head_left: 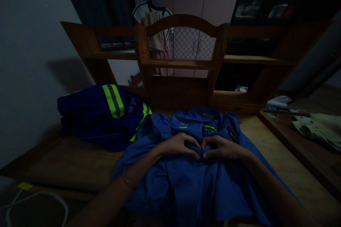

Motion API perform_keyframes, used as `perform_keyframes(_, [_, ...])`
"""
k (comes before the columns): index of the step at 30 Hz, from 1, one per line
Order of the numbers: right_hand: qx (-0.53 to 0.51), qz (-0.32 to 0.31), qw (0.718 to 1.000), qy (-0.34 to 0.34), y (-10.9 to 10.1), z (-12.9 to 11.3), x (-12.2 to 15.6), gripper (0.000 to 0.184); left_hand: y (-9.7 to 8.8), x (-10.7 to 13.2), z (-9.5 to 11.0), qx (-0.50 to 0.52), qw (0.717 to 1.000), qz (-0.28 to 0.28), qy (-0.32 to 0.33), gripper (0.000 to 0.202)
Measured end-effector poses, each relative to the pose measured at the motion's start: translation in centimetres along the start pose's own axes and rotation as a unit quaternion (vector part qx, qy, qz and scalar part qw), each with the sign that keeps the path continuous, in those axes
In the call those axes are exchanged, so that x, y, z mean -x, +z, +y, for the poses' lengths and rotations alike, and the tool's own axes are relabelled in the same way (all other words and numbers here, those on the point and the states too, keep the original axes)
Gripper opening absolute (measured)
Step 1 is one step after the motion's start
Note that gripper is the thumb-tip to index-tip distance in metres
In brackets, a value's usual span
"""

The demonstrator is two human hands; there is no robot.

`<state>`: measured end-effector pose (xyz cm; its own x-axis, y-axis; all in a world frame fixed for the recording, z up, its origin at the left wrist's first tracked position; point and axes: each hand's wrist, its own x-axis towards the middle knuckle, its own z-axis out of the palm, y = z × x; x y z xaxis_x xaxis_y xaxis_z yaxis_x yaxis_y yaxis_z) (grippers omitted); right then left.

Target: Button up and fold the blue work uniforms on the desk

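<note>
A blue work shirt (186, 184) with yellow-green reflective strips lies spread on the wooden desk, its collar toward the back. A button shows on its front placket. My left hand (181, 144) and my right hand (223, 148) meet at the middle of the shirt front. Thumb and fingers of each hand curve together around a bit of the shirt's cloth, the fingertips of both hands almost touching. What exactly lies between the fingertips is too dark and small to make out. A bracelet circles my left wrist.
Left of the shirt lies a heaped dark blue garment (90, 113) with reflective bands. A wooden shelf unit (181, 64) rises along the desk's back. A white cable (39, 193) loops at lower left. Pale cloth (317, 127) lies on a surface at right.
</note>
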<state>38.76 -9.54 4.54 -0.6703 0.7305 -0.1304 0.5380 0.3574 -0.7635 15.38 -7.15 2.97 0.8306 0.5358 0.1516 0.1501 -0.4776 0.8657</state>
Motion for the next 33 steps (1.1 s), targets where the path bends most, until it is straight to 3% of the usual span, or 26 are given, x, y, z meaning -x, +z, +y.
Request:
perform_keyframes(10, [0.048, 0.160, 0.985, -0.052, 0.5, 0.8, -0.6, 0.028, 0.5, -0.1, -0.6, -0.058, 0.992, 0.111, -0.033, 0.028])
perform_keyframes(18, [0.237, 0.289, 0.921, -0.109, 1.5, 1.3, -1.7, 0.008, 1.5, -0.7, -1.7, -0.099, 0.966, 0.234, -0.048, 0.024])
perform_keyframes(25, [0.385, 0.349, 0.843, -0.139, 2.6, 0.8, -2.3, 0.013, 1.9, -1.1, -2.5, -0.094, 0.954, 0.280, -0.057, 0.025])
perform_keyframes(30, [0.423, 0.343, 0.821, -0.170, 3.1, 0.9, -2.6, 0.014, 1.9, -1.1, -2.9, -0.074, 0.952, 0.291, -0.049, 0.024])
perform_keyframes(33, [0.402, 0.356, 0.824, -0.179, 3.2, 1.1, -2.7, 0.016, 1.8, -1.2, -2.7, -0.037, 0.953, 0.298, -0.034, 0.024])
